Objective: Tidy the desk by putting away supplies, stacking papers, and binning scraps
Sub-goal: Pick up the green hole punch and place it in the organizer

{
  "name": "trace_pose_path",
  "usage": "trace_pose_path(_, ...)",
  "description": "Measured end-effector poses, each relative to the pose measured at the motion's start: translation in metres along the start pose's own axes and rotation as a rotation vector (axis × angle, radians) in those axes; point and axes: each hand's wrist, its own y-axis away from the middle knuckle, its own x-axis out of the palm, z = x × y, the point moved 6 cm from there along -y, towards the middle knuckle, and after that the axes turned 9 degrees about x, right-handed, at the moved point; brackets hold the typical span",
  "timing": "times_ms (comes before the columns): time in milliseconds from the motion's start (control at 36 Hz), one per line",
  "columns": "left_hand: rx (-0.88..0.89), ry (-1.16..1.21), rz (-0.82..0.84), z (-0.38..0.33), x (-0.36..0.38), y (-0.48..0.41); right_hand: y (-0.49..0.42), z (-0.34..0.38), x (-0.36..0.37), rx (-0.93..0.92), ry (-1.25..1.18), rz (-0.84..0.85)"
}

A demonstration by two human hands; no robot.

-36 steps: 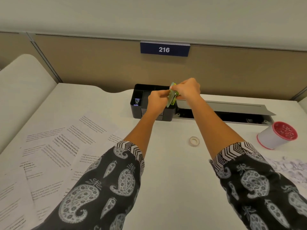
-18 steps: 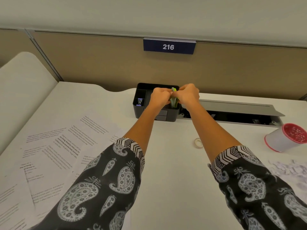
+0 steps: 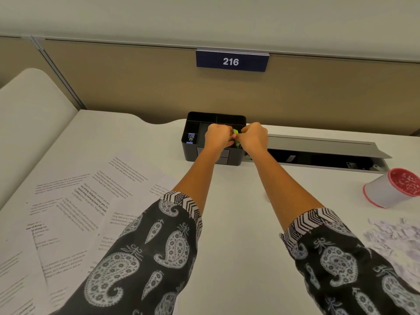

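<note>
A black desk organiser stands at the back of the white desk. Both my hands are over its right front compartment. My left hand and my right hand pinch a small yellow-green item between them, low inside the organiser; most of it is hidden by my fingers. A small blue and black object sits in the organiser's left compartment. Several printed sheets lie spread loosely at the left. Torn paper scraps are piled at the right edge.
A white cup with a red rim holding scraps stands at the right. A grey cable tray with its lid open runs along the back right. A tan partition with a "216" sign backs the desk.
Both hands have lowered the yellow-green item from above the organiser down into its right front compartment. The view has shifted, and my right arm now covers the tape roll.
</note>
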Motion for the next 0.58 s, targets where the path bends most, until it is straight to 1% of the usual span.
trace_pose_path(139, 0.035, -0.034, -0.022, 0.001, 0.003, 0.001, 0.000, -0.001, 0.000, -0.020, 0.025, -0.014)
trace_pose_path(278, 0.036, -0.062, -0.068, 0.005, 0.000, 0.001, -0.003, -0.007, -0.002, -0.033, -0.034, 0.006)
trace_pose_path(333, 0.107, -0.066, -0.070, 0.003, -0.002, 0.011, -0.004, -0.012, -0.004, -0.034, -0.089, 0.021)
trace_pose_path(417, 0.260, -0.152, -0.083, 0.001, -0.007, 0.023, -0.004, -0.019, -0.008, -0.033, -0.171, 0.012)
trace_pose_path(583, 0.502, -0.295, -0.181, -0.004, -0.015, 0.065, 0.003, -0.037, -0.021, -0.071, -0.255, -0.034)
